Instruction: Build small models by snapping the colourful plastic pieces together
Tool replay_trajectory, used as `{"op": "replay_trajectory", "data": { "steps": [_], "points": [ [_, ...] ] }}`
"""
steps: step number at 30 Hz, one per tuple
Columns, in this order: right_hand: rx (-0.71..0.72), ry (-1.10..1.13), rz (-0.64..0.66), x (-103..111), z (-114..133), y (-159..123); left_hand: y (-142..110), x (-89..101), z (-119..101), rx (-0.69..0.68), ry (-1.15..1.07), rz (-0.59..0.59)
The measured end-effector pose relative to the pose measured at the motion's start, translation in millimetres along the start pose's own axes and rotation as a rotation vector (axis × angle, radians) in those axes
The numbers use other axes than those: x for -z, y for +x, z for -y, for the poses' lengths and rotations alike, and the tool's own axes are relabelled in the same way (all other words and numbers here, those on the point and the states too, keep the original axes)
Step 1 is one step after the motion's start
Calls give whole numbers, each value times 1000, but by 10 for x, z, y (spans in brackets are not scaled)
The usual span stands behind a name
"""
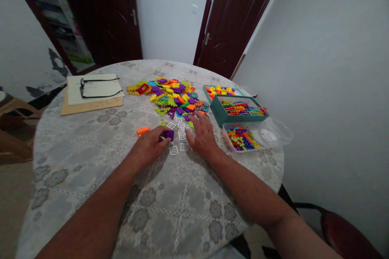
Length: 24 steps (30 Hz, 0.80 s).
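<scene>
My left hand (151, 146) pinches a purple plastic building block (169, 135) just above the tablecloth. Beside its knuckles lies an orange block (143, 131). My right hand (201, 134) has its fingers spread, with the fingertips at the near edge of a heap of colourful plastic building pieces (170, 93); nothing shows in its grasp. Between the two hands several small white square pieces with a grid pattern (182, 134) lie scattered, some overlapping. A small lime-green piece (163, 123) rests above my left fingers.
To the right stand a green box (217, 111) of colourful pieces, a shallower tray (207, 94) behind it, and a clear plastic tub (228, 142) with its lid (278, 131). Black glasses (100, 96) lie on papers (74, 93) at the left. A patterned cloth (91, 149) covers the round table.
</scene>
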State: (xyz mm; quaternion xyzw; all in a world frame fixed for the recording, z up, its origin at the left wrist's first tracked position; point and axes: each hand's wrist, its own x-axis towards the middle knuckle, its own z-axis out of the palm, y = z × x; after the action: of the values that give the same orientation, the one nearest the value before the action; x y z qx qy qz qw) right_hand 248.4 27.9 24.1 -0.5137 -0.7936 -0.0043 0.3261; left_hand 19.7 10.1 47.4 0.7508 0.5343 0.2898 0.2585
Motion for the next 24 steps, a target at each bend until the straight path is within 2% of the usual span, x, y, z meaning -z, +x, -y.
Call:
{"op": "replay_trajectory", "data": {
  "steps": [2, 4, 8, 13, 18, 24],
  "points": [
    [-158, -137, -12, -6, -147, 30, -1, 3, -13, 4, 9, 0],
    [-229, -210, 24, -29, -265, 42, -6, -10, -28, -22, -6, 12],
    [-264, -255, 103, -85, -369, 46, -8, -51, -13, -45, -19, 31],
    [-268, -262, 140, -81, -360, 62, 0, -53, 27, -38, -5, 36],
    [-273, -137, 96, -61, -373, 46, -9, -50, 22, -52, 20, 14],
    [-219, 211, -56, 1, -306, 31, -25, -50, 13, -68, 40, 6]
  ]
}}
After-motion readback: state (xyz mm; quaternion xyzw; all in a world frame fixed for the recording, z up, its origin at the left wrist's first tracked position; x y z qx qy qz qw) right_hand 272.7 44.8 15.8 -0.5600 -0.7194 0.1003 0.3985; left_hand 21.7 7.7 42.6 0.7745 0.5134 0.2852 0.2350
